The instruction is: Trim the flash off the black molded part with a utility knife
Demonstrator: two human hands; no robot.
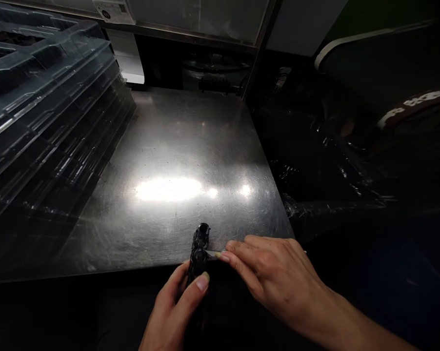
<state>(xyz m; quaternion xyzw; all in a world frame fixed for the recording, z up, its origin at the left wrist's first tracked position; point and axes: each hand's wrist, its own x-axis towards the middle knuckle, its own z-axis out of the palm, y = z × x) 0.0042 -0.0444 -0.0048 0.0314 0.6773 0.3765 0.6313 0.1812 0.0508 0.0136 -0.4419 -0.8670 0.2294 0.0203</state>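
Note:
A black molded plastic part (200, 243) with round openings stands over the front edge of the metal table. My left hand (174, 302) is closed around its lower portion, thumb on the near side. From the right, my right hand (271, 268) pinches a thin, pale, pointed blade (211, 254), whose tip meets the side of the black part near its middle. Most of the blade is hidden by the fingers. The lower end of the part fades into the dark below the table edge.
Stacked clear plastic trays (51, 97) fill the left side, with dark pieces in the top one. The shiny metal table (176, 141) reflects bright light. Dark plastic sheeting (315, 204) lies to the right. A metal frame (201, 36) crosses the back.

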